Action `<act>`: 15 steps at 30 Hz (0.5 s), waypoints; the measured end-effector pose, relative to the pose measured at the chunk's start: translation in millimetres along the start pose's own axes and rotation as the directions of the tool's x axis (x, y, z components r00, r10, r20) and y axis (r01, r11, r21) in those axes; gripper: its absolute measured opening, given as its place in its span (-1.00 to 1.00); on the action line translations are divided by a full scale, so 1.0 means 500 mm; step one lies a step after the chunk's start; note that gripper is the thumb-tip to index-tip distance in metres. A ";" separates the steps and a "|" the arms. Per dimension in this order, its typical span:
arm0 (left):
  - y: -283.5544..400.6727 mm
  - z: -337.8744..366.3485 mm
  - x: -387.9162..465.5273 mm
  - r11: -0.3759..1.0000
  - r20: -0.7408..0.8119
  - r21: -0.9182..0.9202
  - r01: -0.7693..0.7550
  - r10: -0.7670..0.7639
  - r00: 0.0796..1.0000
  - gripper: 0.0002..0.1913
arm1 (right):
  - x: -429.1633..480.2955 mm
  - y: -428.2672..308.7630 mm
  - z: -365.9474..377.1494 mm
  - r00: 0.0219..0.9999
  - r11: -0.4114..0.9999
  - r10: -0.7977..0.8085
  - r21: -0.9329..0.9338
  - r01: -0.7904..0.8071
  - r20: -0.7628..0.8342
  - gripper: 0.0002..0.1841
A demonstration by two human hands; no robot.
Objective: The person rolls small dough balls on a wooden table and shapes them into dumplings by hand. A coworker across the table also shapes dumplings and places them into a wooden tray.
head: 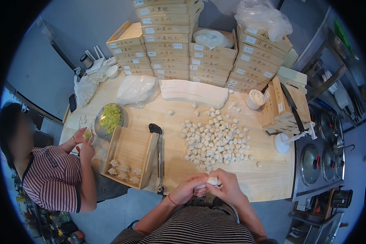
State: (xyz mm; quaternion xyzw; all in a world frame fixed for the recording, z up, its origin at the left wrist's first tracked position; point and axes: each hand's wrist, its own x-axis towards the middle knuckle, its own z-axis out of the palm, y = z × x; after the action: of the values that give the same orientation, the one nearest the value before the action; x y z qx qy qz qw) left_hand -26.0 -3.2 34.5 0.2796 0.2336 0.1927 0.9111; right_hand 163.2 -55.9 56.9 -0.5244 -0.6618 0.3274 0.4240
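Both of my hands meet at the near edge of the wooden worktable (271, 183). Between them is a short roll of white dough (213, 181). My left hand (189, 187) grips its left part, and my right hand (228, 184) has fingers and thumb closed around the right end. The fingers hide part of the dough. Just beyond my hands lies a wide heap of small dough pieces (216, 140). A single dough piece (259, 165) sits apart on the right. Behind the heap rests a long, thick slab of dough (195, 91).
At left, a co-worker (55, 180) holds green filling over a wrapper. Nearby stand a bowl of green filling (110, 117) and a wooden tray (131, 143) with several dumplings. Stacked wooden boxes (167, 45) line the back. Lidded pots (311, 164) stand right; a flour tub (256, 99) is nearer.
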 end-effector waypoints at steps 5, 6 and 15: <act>0.000 0.002 -0.007 0.995 0.057 0.026 -0.092 0.091 0.994 -0.70 | 0.003 0.032 0.013 0.993 0.996 0.086 -0.025 -0.088 -0.078 -0.84; 0.003 0.001 -0.011 0.990 0.100 0.073 -0.123 0.116 0.988 -0.69 | 0.005 0.037 0.009 0.967 0.974 0.227 0.013 -0.227 -0.115 -0.86; 0.026 0.039 0.012 0.922 -0.211 0.385 -0.038 0.128 0.969 -0.50 | 0.004 -0.013 -0.019 0.967 0.936 0.192 0.266 -0.232 0.166 -0.65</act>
State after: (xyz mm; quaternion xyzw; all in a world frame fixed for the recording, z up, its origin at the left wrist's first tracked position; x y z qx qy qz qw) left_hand -13.3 1.5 54.6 0.4351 0.3590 0.2139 0.7975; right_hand 169.0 -55.4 67.3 -0.5028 -0.5751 0.4981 0.4102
